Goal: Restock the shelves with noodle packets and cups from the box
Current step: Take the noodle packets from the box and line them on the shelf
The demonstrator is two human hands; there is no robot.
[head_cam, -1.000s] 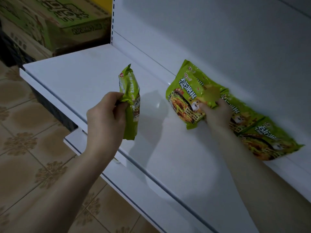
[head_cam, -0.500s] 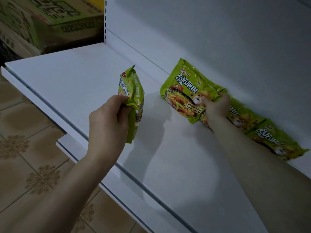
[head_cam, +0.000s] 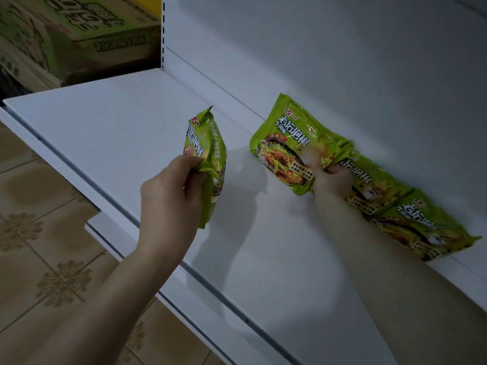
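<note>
My left hand (head_cam: 171,198) grips a green noodle packet (head_cam: 208,159) edge-on, upright above the white shelf (head_cam: 118,127). My right hand (head_cam: 333,180) is closed on the right edge of another green packet (head_cam: 287,143) that leans against the shelf's back wall. To its right, two more green packets (head_cam: 382,185) (head_cam: 427,227) lean in an overlapping row along the same wall, partly hidden by my right wrist.
Green and brown cardboard boxes (head_cam: 79,35) are stacked at the top left beyond the shelf end. A lower white shelf (head_cam: 105,233) juts out below the front edge. Patterned floor tiles (head_cam: 39,246) lie at the left.
My right hand has shifted from pressing flat on the leftmost leaning packet to gripping its right edge, and the packet stands straighter. My left hand has kept its packet nearly in place.
</note>
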